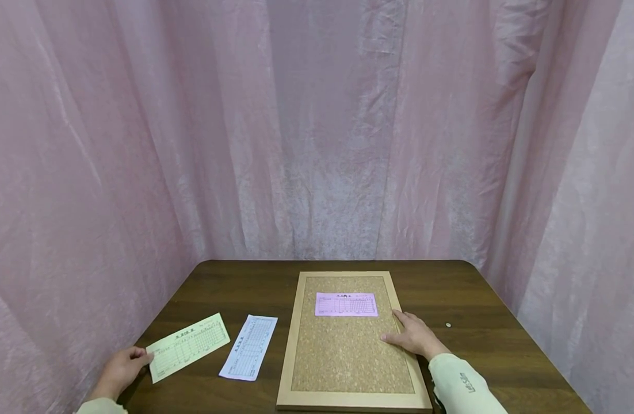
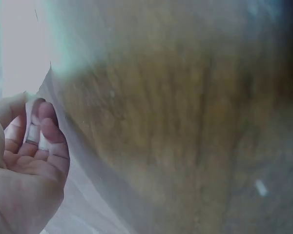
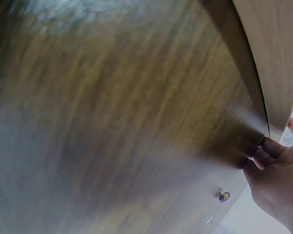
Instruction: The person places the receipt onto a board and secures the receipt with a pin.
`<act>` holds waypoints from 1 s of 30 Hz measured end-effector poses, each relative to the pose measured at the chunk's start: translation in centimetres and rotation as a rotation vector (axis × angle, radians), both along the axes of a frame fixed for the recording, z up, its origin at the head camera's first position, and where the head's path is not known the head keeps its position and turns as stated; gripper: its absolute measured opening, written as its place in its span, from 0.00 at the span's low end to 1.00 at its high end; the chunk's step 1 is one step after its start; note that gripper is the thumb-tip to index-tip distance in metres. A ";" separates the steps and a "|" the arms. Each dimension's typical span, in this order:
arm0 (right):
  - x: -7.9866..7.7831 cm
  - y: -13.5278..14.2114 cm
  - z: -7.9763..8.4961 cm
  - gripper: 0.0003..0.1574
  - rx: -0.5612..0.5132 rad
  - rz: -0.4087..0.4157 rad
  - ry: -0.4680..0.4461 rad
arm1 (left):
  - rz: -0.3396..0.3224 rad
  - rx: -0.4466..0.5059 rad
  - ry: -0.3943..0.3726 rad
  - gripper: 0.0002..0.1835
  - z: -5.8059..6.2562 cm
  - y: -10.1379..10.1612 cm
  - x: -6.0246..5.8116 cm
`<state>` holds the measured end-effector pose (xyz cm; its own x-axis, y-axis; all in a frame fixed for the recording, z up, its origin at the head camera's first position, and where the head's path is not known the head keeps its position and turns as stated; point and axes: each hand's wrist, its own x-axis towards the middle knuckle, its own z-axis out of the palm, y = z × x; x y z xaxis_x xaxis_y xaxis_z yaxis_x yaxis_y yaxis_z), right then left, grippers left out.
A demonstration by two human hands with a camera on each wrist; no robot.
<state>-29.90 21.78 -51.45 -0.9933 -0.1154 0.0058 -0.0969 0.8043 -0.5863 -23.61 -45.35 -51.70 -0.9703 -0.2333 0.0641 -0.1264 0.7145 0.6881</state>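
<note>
At the left end of the table, my left hand [image 1: 121, 371] pinches a pale green form slip [image 1: 190, 347] by its near left corner. In the left wrist view the slip [image 2: 24, 53] is washed out by glare, and the thumb of the left hand [image 2: 31, 151] meets the fingers at its corner. My right hand [image 1: 412, 336] grips the right side of a wood-framed cork board [image 1: 348, 365]. Its thumb lies over the cork; in the right wrist view, bent fingers of the right hand [image 3: 278, 170] press the frame's outer side. A pink form slip [image 1: 346, 305] lies on the board's upper part.
Between the green slip and the board lies a blue form slip [image 1: 248, 348]. A small white piece [image 1: 448, 325] is on the dark wooden table [image 1: 482, 356] at the right. The right wrist view shows a purple-rimmed thumbtack [image 3: 224, 196]. Pink curtains [image 1: 327, 144] surround the table.
</note>
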 end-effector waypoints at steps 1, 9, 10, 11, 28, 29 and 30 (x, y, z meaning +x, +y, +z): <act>0.0 0.0 0.0 0.57 0.001 -0.001 -0.001 | 0.008 0.027 0.006 0.14 -0.1 0.1 -0.1; -0.1 -0.1 0.0 0.57 0.002 0.000 -0.006 | 0.057 0.149 0.044 0.16 0.4 0.9 -0.7; -0.1 -0.1 0.0 0.58 0.003 0.001 -0.005 | 0.063 0.160 0.054 0.16 0.5 1.0 -0.7; -0.1 -0.1 0.0 0.58 0.003 0.001 -0.005 | 0.067 0.174 0.063 0.17 0.6 1.1 -0.8; -0.1 0.1 -0.2 0.58 0.022 0.014 0.000 | 0.162 0.447 0.110 0.19 1.6 2.9 -2.4; -0.1 0.1 -0.2 0.58 0.022 0.011 -0.001 | 0.160 0.460 0.120 0.20 1.7 3.1 -2.5; -0.1 0.0 -0.2 0.58 0.022 0.009 -0.001 | 0.158 0.469 0.128 0.20 1.8 3.3 -2.6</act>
<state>-30.01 21.82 -51.62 -0.9922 -0.1248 0.0025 -0.1041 0.8158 -0.5688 -26.25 -42.06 -49.86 -0.9121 -0.4086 0.0337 -0.1014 0.3044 0.9471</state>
